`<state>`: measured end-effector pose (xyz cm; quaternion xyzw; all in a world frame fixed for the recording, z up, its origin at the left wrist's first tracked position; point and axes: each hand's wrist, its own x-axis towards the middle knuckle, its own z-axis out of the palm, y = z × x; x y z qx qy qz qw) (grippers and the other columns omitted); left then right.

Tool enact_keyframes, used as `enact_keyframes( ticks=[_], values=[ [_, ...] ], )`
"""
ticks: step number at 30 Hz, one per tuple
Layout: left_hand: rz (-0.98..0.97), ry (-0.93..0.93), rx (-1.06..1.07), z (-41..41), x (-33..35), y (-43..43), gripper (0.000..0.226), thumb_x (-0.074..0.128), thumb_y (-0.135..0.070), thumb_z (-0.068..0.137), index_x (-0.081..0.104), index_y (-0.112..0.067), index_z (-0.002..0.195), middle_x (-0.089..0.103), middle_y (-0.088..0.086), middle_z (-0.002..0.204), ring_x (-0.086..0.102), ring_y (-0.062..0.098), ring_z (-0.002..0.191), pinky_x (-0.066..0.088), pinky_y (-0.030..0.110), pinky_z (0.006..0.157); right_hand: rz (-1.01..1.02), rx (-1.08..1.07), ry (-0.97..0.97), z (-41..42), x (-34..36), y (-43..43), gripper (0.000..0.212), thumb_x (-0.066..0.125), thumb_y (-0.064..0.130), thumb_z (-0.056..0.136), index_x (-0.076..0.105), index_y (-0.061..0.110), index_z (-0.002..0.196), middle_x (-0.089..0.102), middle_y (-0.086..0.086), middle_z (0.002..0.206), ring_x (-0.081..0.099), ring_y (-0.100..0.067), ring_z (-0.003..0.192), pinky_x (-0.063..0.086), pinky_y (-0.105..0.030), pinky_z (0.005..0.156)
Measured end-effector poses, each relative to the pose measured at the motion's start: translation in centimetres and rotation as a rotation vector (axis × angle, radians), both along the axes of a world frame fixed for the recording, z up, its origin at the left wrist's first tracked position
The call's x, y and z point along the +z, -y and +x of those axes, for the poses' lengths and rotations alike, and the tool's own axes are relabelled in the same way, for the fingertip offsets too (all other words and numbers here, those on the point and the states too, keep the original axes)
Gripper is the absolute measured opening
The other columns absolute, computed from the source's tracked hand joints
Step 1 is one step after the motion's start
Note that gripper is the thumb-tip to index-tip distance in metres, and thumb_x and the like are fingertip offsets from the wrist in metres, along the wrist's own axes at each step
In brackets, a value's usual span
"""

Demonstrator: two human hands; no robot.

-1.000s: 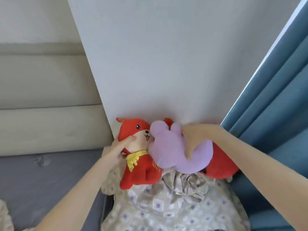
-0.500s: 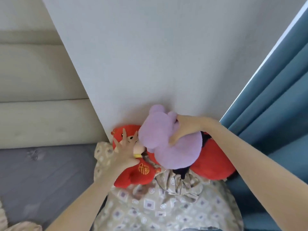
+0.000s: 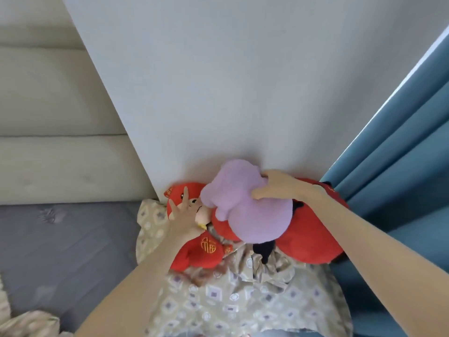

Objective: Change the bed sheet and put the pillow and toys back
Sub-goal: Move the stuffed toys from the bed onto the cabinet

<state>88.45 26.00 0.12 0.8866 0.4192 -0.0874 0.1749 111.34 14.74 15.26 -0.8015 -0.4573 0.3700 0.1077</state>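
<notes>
A small red plush fox (image 3: pixel 204 251) lies against the white wall on a beige patterned pillow (image 3: pixel 243 300). My left hand (image 3: pixel 183 216) presses on the fox's head with fingers spread straight. A purple plush (image 3: pixel 255 215) sits on top of a bigger red plush (image 3: pixel 308 242) at the wall. My right hand (image 3: pixel 274 187) grips the purple plush near its top, fingers and thumb curled into it. Part of the fox's face is hidden behind my left hand.
A grey mattress (image 3: pixel 60 239) stretches to the left below a padded beige headboard (image 3: pixel 60 132). The white wall (image 3: pixel 218 81) stands right behind the toys. Blue curtains (image 3: pixel 401 154) hang at the right. Patterned fabric (image 3: pixel 26 322) lies at the bottom left.
The red fox has tipped over from sitting upright to lying under my left hand. My right hand has lifted the purple plush higher onto the bigger red plush, closer to the wall.
</notes>
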Motion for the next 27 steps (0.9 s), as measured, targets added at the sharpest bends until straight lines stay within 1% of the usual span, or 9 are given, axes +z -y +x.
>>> enact_keyframes(
  ticks=[3, 5, 9, 12, 13, 16, 20, 24, 27],
  values=[
    [-0.068, 0.207, 0.022, -1.0, 1.1, -0.9, 0.079, 0.063, -0.017, 0.085, 0.020, -0.026, 0.150, 0.014, 0.004, 0.159, -0.005, 0.022, 0.148, -0.002, 0.055, 0.116, 0.025, 0.119, 0.102, -0.7, 2.8, -0.9, 0.041, 0.065, 0.055, 0.048, 0.058, 0.040, 0.086, 0.063, 0.015, 0.088, 0.060, -0.002, 0.079, 0.048, -0.025, 0.060],
    [-0.128, 0.380, 0.063, -1.7, 2.1, -1.0, 0.073, 0.058, -0.003, 0.086, 0.025, -0.020, 0.149, 0.023, 0.002, 0.156, 0.006, 0.022, 0.148, 0.007, 0.044, 0.118, 0.036, 0.203, 0.161, -1.2, 4.6, -2.1, 0.039, 0.065, 0.055, 0.047, 0.057, 0.038, 0.081, 0.064, 0.014, 0.083, 0.061, -0.005, 0.074, 0.047, -0.026, 0.056],
    [-0.262, 0.586, 0.245, -3.2, 4.2, -1.0, 0.063, 0.052, 0.002, 0.088, 0.033, -0.013, 0.146, 0.041, 0.003, 0.146, 0.037, 0.024, 0.137, 0.030, 0.038, 0.112, 0.010, 0.400, 0.310, -3.4, 6.2, -4.4, 0.040, 0.071, 0.043, 0.062, 0.063, 0.017, 0.092, 0.066, -0.004, 0.093, 0.061, -0.024, 0.087, 0.053, -0.043, 0.076],
    [-0.322, 0.672, 0.256, -4.1, 5.7, -1.0, 0.067, 0.053, 0.004, 0.086, 0.030, -0.015, 0.147, 0.043, -0.003, 0.142, 0.042, 0.019, 0.134, 0.034, 0.033, 0.110, 0.162, 0.460, 0.591, -5.3, 4.6, -4.9, 0.038, 0.062, 0.017, 0.079, 0.061, 0.022, 0.117, 0.056, -0.002, 0.115, 0.047, -0.024, 0.110, 0.043, -0.034, 0.082],
    [-0.313, 0.692, 0.234, -4.3, 6.5, -0.7, 0.071, 0.057, 0.000, 0.084, 0.029, -0.020, 0.146, 0.043, -0.006, 0.143, 0.040, 0.010, 0.134, 0.034, 0.026, 0.110, 0.208, 0.455, 0.629, -5.9, 4.2, -5.0, 0.042, 0.057, 0.011, 0.081, 0.060, 0.025, 0.121, 0.054, -0.001, 0.117, 0.046, -0.024, 0.113, 0.039, -0.031, 0.078],
    [-0.231, 0.859, 0.051, -4.3, 8.3, 0.0, 0.066, 0.072, -0.027, 0.071, 0.040, -0.044, 0.127, 0.046, -0.041, 0.124, 0.036, -0.028, 0.114, 0.031, -0.002, 0.092, 0.247, 0.459, 0.646, -6.9, 3.3, -5.1, 0.046, 0.050, 0.005, 0.086, 0.058, 0.027, 0.126, 0.058, -0.004, 0.120, 0.054, -0.027, 0.112, 0.036, -0.030, 0.073],
    [-0.240, 0.770, -0.004, -3.0, 8.2, -0.5, 0.071, 0.073, -0.020, 0.082, 0.036, -0.030, 0.142, 0.041, -0.020, 0.136, 0.039, 0.002, 0.127, 0.031, 0.018, 0.100, 0.177, 0.469, 0.559, -6.0, 2.7, -4.8, 0.040, 0.057, 0.011, 0.083, 0.061, 0.018, 0.122, 0.062, -0.008, 0.113, 0.058, -0.029, 0.105, 0.036, -0.027, 0.071],
    [-0.226, 0.595, -0.007, -1.3, 7.4, -0.8, 0.065, 0.060, -0.013, 0.090, 0.030, -0.019, 0.148, 0.049, 0.000, 0.141, 0.045, 0.017, 0.129, 0.037, 0.026, 0.101, 0.073, 0.348, 0.399, -4.5, 0.8, -4.6, 0.048, 0.068, 0.019, 0.083, 0.057, 0.016, 0.130, 0.052, -0.010, 0.132, 0.051, -0.028, 0.120, 0.042, -0.032, 0.096],
    [-0.219, 0.485, 0.033, -0.3, 6.9, -0.9, 0.065, 0.055, -0.016, 0.093, 0.026, -0.021, 0.150, 0.050, 0.004, 0.140, 0.050, 0.019, 0.124, 0.032, 0.012, 0.085, 0.051, 0.321, 0.419, -4.3, -0.9, -4.2, 0.047, 0.064, 0.016, 0.085, 0.056, 0.017, 0.131, 0.045, -0.010, 0.137, 0.046, -0.029, 0.123, 0.040, -0.037, 0.102]
  ],
)
